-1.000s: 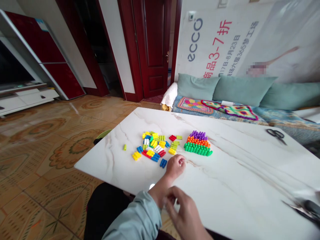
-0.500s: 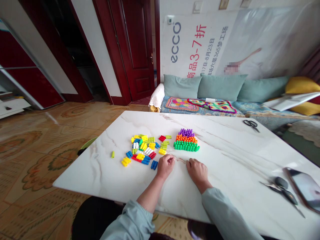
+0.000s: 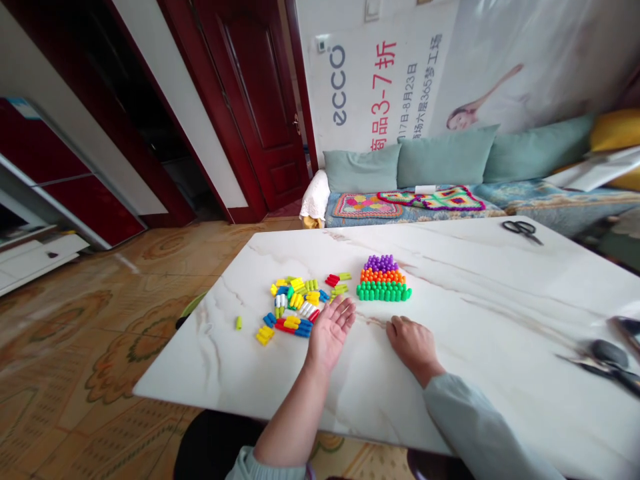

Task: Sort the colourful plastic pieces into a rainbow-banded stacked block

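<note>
Left hand spread wide, palm up, bare, beside loose plastic pegs. Right hand curled on marble-patterned table; cannot tell whether holding anything. Green-orange-purple peg block lies beyond hands; gentle movements best, avoiding nudged rows.

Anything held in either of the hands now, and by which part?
Left hand: nothing, palm open and upturned. Right hand: cannot tell; it is curled palm-down, hiding any grip.
</note>
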`<state>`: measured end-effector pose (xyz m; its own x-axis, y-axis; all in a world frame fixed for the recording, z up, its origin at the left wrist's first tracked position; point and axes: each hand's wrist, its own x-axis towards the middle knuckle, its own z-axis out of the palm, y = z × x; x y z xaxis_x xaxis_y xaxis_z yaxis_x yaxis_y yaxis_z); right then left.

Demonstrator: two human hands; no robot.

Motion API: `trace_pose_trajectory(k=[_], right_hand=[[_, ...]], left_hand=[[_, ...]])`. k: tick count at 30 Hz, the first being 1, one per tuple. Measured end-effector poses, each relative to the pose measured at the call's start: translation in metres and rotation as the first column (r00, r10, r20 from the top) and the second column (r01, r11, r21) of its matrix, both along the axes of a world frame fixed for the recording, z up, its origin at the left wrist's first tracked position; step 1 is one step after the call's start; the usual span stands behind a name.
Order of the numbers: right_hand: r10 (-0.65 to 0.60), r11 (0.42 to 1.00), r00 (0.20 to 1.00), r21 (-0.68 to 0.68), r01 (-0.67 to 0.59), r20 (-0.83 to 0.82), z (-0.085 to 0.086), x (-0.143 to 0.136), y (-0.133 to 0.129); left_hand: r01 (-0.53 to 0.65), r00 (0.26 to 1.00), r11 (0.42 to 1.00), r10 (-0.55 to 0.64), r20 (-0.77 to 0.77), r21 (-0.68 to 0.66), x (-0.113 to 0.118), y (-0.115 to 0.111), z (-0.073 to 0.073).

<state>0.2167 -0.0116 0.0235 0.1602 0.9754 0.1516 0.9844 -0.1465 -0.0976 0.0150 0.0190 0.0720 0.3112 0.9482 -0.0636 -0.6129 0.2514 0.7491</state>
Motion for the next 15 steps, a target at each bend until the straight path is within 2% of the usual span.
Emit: trace_pose_trajectory(k=[2,3,5,7,11,13,15], right_hand=[[0.002,1.000,1.000,0.002,-0.002,0.002,-0.001,0.000,0.000],[0.005,1.000,1.000,0.003,-0.005,0.004,-0.001,0.001,0.000],[0.011,1.000,1.000,0.010,-0.011,0.005,-0.002,0.001,0.000],[0.012,1.000,1.000,0.015,-0.013,0.006,-0.003,0.001,0.000],[0.011,1.000,1.000,0.004,-0.011,0.000,0.000,0.001,-0.001],[0.013,1.000,1.000,-0.006,-0.013,-0.011,0.001,0.001,-0.001],[0.015,1.000,1.000,-0.013,-0.016,-0.020,0.003,0.001,-0.001]], left_hand=[[0.120,0.957,0.991,-0.102,0.271,-0.052,-0.005,-0.011,0.017],[0.162,0.931,0.986,-0.138,0.339,-0.043,-0.007,-0.016,0.024],[0.204,0.909,0.979,-0.187,0.372,-0.006,-0.009,-0.025,0.037],[0.212,0.930,0.977,-0.213,0.301,0.036,-0.008,-0.031,0.047],[0.190,0.980,0.975,-0.195,0.035,0.115,-0.006,-0.038,0.060],[0.173,0.983,0.973,-0.161,-0.088,0.156,-0.012,-0.034,0.062],[0.128,0.975,0.973,-0.089,-0.202,0.190,-0.028,-0.020,0.061]])
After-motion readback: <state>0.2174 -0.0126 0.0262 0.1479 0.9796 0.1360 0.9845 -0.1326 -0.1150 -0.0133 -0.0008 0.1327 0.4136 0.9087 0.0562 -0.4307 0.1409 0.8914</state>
